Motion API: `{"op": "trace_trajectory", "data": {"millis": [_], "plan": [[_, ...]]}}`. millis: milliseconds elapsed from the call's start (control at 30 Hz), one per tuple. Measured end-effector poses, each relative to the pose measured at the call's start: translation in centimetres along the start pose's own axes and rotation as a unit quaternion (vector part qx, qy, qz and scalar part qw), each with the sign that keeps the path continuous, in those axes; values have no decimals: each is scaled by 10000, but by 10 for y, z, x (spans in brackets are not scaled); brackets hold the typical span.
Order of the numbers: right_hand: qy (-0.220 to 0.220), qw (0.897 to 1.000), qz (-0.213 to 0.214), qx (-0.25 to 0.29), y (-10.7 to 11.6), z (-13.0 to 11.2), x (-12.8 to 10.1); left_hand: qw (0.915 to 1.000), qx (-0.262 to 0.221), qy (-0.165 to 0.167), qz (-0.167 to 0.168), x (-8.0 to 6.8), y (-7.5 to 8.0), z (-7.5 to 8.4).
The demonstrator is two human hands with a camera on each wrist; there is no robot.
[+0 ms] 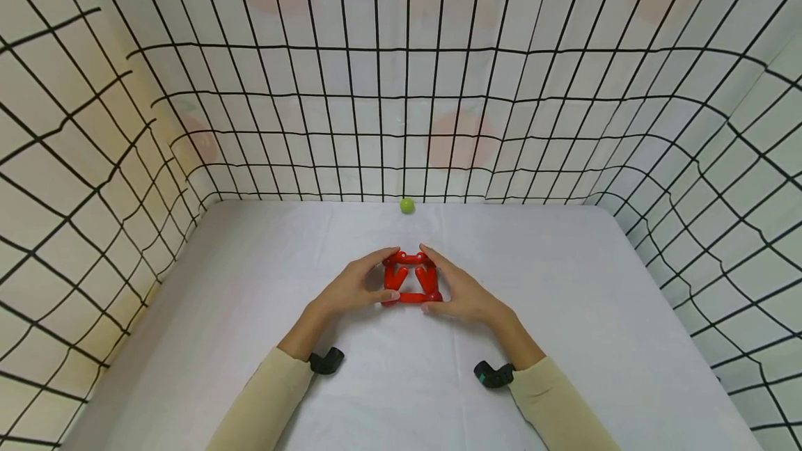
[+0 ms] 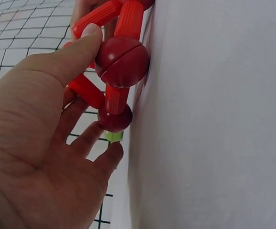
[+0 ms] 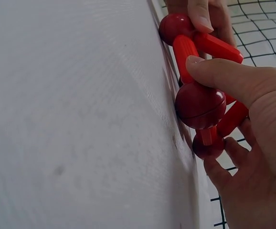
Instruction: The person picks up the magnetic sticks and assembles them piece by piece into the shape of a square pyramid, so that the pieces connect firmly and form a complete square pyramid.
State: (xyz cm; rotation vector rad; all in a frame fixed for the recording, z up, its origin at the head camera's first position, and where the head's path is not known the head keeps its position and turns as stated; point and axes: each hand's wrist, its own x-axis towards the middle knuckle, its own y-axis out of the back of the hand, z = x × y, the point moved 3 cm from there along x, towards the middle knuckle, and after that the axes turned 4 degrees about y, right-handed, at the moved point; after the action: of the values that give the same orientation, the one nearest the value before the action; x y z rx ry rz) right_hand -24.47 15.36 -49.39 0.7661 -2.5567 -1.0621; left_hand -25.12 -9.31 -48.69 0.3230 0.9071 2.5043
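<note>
A red ball-and-rod toy frame (image 1: 411, 298) lies on the white tabletop in the middle of the head view, roughly square, with balls at its corners. Two loose-ended rods slant from its lower corners inward. My left hand (image 1: 357, 282) grips its left side, thumb at the near corner and fingers at the far one. From the right, my right hand (image 1: 462, 291) holds the opposite side in the same way. The left wrist view has the thumb against a near red ball (image 2: 122, 62). Over in the right wrist view, the thumb presses above another red ball (image 3: 201, 106).
A small green ball (image 1: 407, 206) sits at the table's back edge, beyond the frame. Black wire mesh (image 1: 376, 97) rises behind and along both sides, with pale sheeting behind it. Black wrist devices (image 1: 327, 361) are worn at both sleeve cuffs.
</note>
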Motion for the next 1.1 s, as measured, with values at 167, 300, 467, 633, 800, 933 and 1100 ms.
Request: {"op": "trace_trajectory", "data": {"millis": [167, 300, 467, 633, 800, 933, 1100], "plan": [[41, 10000, -41, -25, -1, 1, 1, 10000, -31, -4, 30, 1, 1, -1], [36, 10000, -57, 14, -1, 2, 2, 10000, -34, -9, 57, 1, 1, -2], [59, 9999, 31, 82, 1, 5, 2, 9999, 6, -137, 95, 2, 1, -2], [-162, 9994, 111, 278, 3, 17, 1, 10000, -70, 8, 51, 3, 3, -2], [-365, 9979, 65, 530, 3, 25, -1, 9992, -332, 161, 128, 8, 5, -7], [-333, 9978, 29, 574, 2, 26, -2, 9983, -513, 186, 216, 15, 9, -10], [-271, 9975, 42, 655, 1, 26, -2, 9962, -698, 374, 369, 31, 17, -12]]}}
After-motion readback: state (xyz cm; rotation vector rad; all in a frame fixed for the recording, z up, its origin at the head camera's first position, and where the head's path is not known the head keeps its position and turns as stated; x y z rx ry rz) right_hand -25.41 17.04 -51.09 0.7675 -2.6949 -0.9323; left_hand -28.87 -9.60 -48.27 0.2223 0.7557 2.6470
